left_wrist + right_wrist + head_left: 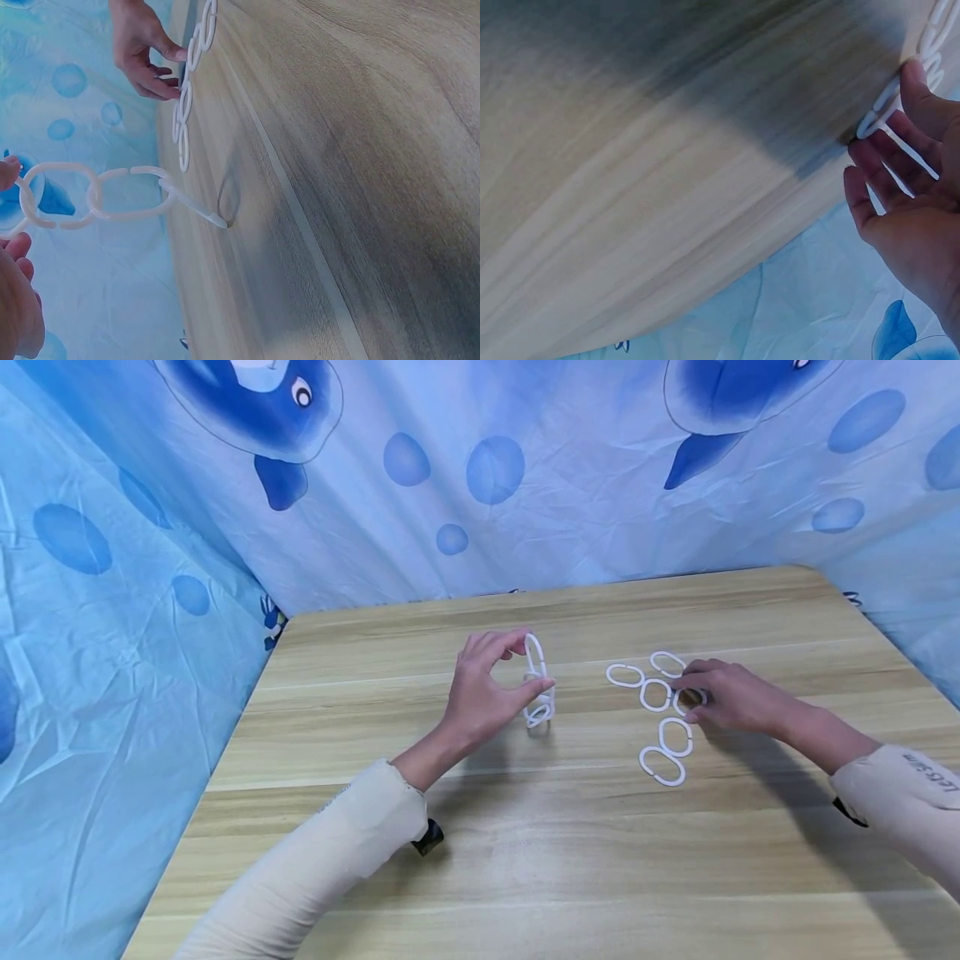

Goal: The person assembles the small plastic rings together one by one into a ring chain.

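My left hand (483, 685) grips the top of a short chain of white plastic links (534, 664) between thumb and fingers. In the left wrist view the chain (127, 195) stretches away from the fingertips (16, 246), its far link slanting down to the tabletop. To the right, my right hand (731, 693) reaches over a loose white link (677, 703) on the table, thumb and fingers at its edges. The right wrist view shows that link (870, 122) between the thumb (922, 94) and fingers, partly covered by the hand.
Several more white oval links, each with a small gap, lie loosely grouped beside the right hand, among them one at the front (663, 767) and one at the left (625, 676). The wooden table (570, 860) ends at a blue dolphin-print curtain (585, 510).
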`<state>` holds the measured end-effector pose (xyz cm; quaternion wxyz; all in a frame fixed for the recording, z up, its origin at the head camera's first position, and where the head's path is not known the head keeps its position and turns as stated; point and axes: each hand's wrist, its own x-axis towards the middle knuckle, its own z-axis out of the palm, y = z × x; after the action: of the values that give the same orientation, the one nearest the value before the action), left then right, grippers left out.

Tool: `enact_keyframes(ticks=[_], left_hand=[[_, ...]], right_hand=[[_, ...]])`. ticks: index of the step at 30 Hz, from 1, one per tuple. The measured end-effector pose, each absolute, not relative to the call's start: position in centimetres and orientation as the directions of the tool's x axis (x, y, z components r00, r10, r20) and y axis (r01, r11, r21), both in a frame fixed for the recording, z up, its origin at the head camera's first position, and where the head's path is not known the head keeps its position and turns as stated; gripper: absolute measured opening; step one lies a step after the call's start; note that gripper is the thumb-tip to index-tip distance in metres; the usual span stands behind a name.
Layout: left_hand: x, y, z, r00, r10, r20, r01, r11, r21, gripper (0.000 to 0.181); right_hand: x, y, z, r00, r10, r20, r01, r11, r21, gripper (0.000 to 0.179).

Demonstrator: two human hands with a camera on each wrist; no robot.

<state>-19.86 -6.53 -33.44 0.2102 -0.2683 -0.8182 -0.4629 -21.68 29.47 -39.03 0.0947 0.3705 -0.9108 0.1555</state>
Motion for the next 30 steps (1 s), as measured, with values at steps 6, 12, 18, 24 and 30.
enact_keyframes(ticks=[6,12,18,24,30], left_hand=[[-19.8,-6.5,-33.4,-0.768,0.243,0.592,0.634,0.419,0.65,0.057],[-19.8,-6.5,-33.4,-0.772,0.244,0.587,0.63,0.421,0.653,0.057],[-19.7,-6.5,-33.3,-0.78,0.242,0.578,0.62,0.428,0.658,0.056],[-19.7,-6.5,-33.2,-0.78,0.241,0.578,0.62,0.426,0.659,0.056],[-19.7,-6.6,-33.2,-0.779,0.242,0.578,0.62,0.43,0.656,0.056]], right_hand=[[-21.7,29.3,-39.6,-0.687,-0.645,0.335,-0.72,0.667,-0.192,0.042],[-21.5,29.3,-39.6,-0.713,-0.64,0.287,-0.695,0.7,-0.165,0.038],[-21.4,29.3,-39.7,-0.714,-0.642,0.278,-0.694,0.703,-0.159,0.036],[-21.6,29.7,-40.1,-0.678,-0.645,0.354,-0.722,0.674,-0.154,0.038],[-21.5,30.0,-40.0,-0.702,-0.602,0.381,-0.691,0.705,-0.159,0.034]])
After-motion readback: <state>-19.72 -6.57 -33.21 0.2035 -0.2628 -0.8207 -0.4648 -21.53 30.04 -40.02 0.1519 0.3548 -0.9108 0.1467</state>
